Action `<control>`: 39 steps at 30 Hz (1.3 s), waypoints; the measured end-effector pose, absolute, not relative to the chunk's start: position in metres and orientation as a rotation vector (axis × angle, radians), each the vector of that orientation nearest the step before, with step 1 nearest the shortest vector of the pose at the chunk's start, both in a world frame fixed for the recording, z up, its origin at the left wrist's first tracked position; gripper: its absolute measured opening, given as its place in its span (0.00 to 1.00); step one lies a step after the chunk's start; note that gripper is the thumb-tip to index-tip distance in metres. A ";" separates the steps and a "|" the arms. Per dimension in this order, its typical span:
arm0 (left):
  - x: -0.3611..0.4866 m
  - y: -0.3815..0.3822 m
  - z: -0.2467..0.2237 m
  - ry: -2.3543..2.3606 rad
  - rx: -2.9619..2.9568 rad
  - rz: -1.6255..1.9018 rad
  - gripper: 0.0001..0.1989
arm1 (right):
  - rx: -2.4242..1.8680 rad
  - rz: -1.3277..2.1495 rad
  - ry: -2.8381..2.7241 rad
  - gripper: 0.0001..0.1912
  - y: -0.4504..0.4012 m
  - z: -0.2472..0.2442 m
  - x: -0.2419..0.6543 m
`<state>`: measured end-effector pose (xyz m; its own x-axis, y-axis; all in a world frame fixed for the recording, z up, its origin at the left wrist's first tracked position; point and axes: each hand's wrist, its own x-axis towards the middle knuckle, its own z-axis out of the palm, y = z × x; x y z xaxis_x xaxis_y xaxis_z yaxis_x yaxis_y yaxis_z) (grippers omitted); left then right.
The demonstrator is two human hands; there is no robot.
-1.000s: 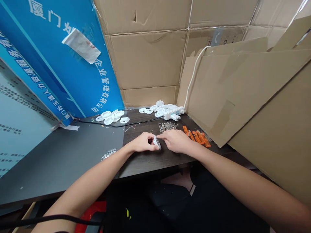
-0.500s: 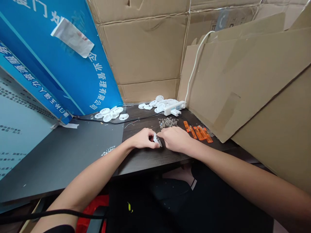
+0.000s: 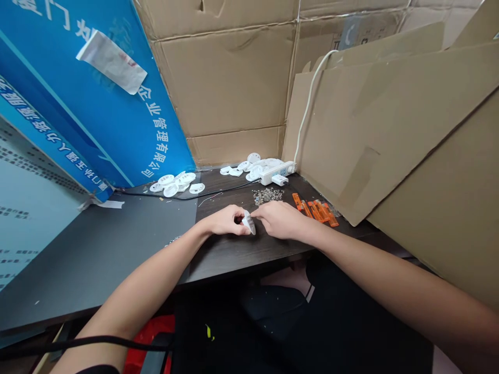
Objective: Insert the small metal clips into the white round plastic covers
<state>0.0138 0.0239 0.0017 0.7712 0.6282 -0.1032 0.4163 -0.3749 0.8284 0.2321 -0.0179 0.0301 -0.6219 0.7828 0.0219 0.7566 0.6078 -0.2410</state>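
My left hand (image 3: 229, 220) grips a small round white plastic piece (image 3: 248, 222) between thumb and fingers, tilted on its edge above the dark table. Close on its right is my right hand (image 3: 276, 219), fingers curled, with the index fingertip at the upper edge of the white piece. Whatever that hand may pinch is too small to make out. Just behind the right hand lies a pile of small metal parts (image 3: 268, 195). Several orange pieces (image 3: 320, 212) lie to its right.
White round pieces lie in a left group (image 3: 171, 184) and a back group (image 3: 255, 165). A power strip (image 3: 277, 173) with a white plug stands near the cardboard wall (image 3: 234, 83). A black cable (image 3: 156, 194) crosses the table. More metal bits (image 3: 172, 241) lie beside my left forearm.
The whole view has shifted slightly. The white piece in my left hand has turned a little, and the right index finger stays beside it.
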 end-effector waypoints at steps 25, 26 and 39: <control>0.018 0.023 0.006 0.869 2.098 0.234 0.12 | -1.459 0.282 -2.679 0.15 -0.027 0.034 0.226; 0.019 0.022 0.006 0.873 2.100 0.236 0.12 | -1.470 0.281 -2.680 0.14 -0.027 0.034 0.226; 0.012 0.028 0.001 0.752 1.896 0.272 0.14 | -1.363 0.438 -2.604 0.18 -0.022 0.032 0.232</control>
<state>0.0124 0.0275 0.0011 0.7785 0.6109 -0.1438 0.3772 -0.2723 0.8852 0.2322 -0.0224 0.0316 -0.5677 0.8231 0.0140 0.7733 0.5390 -0.3339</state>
